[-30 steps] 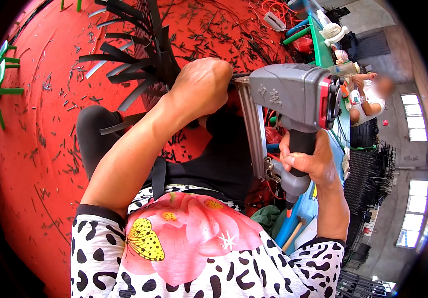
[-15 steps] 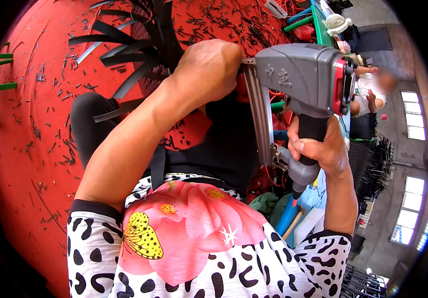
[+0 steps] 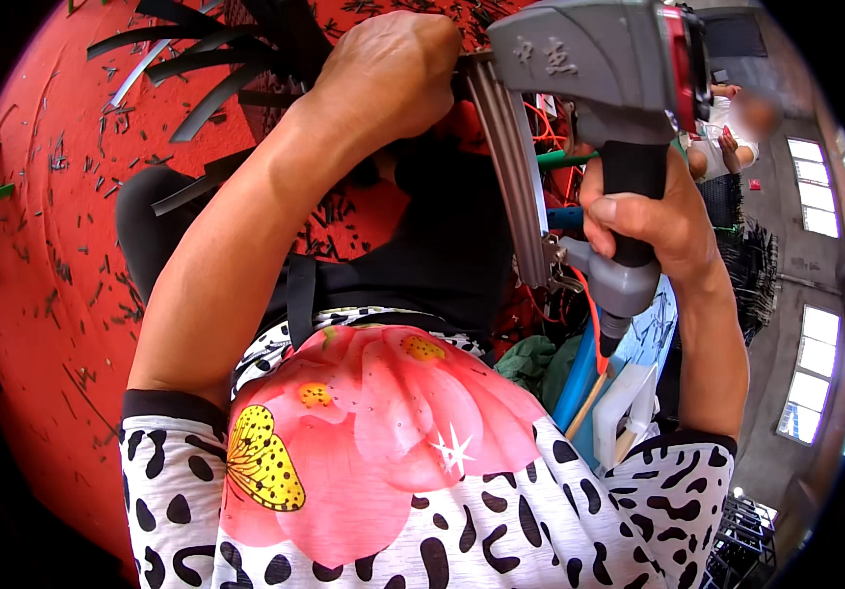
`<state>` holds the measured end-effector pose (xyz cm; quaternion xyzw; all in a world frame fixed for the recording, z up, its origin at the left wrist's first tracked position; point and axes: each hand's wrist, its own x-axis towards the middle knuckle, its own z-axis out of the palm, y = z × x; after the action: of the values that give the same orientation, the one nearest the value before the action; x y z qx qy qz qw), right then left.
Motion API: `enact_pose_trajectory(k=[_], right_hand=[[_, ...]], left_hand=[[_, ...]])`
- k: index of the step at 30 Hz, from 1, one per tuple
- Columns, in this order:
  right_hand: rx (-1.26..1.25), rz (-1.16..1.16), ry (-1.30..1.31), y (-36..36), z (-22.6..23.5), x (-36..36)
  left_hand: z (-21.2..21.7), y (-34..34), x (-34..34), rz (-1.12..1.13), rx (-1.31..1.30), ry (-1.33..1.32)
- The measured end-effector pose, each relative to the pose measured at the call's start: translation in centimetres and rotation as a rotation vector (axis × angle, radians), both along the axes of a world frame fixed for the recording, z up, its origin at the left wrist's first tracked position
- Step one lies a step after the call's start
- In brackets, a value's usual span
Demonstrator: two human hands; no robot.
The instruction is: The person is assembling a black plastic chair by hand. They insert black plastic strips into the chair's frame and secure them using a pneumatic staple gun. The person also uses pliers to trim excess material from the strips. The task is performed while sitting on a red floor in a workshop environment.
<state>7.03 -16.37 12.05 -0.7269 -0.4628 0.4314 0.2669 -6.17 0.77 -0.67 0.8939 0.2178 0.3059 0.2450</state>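
Two hands are sharing the job here: my right hand point(image 3: 653, 221) is wrapping tight around the dark grip of the grey pneumatic nail gun point(image 3: 594, 88) at the upper right of the frame, fingers clamped together on the handle, while my left hand point(image 3: 383, 74) is pressing down, curled into a loose fist, at the top centre just beside the gun's long metal magazine point(image 3: 511, 167). I cannot tell whether that left hand is pinching anything, since its fingers are turning away from me and hiding whatever lies under them. The gun's nose is sitting out of sight behind that hand, over the red surface point(image 3: 50, 245) filling the left of the frame, where black strips point(image 3: 197, 74) are fanning out at the upper left among many small dark scraps. I judge I am in the middle of fastening, steadying the work with the left hand. The next shot is calling for the nose seated square and my left fingers kept clear of it.
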Motion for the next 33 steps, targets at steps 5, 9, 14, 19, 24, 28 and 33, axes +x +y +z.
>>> enact_pose_trajectory(k=[5, 9, 14, 19, 24, 28, 33], right_hand=[[0.072, 0.012, -0.049, 0.3, 0.2, -0.9], [0.161, -0.107, 0.025, -1.1, -0.3, -0.3], [0.358, -0.401, 0.271, -5.8, -1.6, 6.2], [0.434, -0.637, 0.151, -9.6, -2.7, 15.7], [0.11, -0.774, -0.225, -13.1, -8.3, 26.3], [-0.144, -0.851, -0.603, -15.3, -14.6, 33.5], [-0.431, -0.896, -0.841, -13.8, -15.1, 36.0]], left_hand=[[-0.9, 0.9, 0.2, 0.024, 0.095, -0.182], [-0.7, 1.1, -0.3, 0.034, 0.064, -0.067], [-0.6, 0.5, -0.6, 0.074, 0.018, 0.064], [0.1, 3.1, -3.5, 0.075, -0.019, 0.002], [2.1, 4.4, -3.6, 0.084, -0.125, 0.232], [2.6, 2.9, -0.9, 0.067, -0.057, 0.299], [2.3, 4.0, -1.4, 0.172, -0.121, 0.309]])
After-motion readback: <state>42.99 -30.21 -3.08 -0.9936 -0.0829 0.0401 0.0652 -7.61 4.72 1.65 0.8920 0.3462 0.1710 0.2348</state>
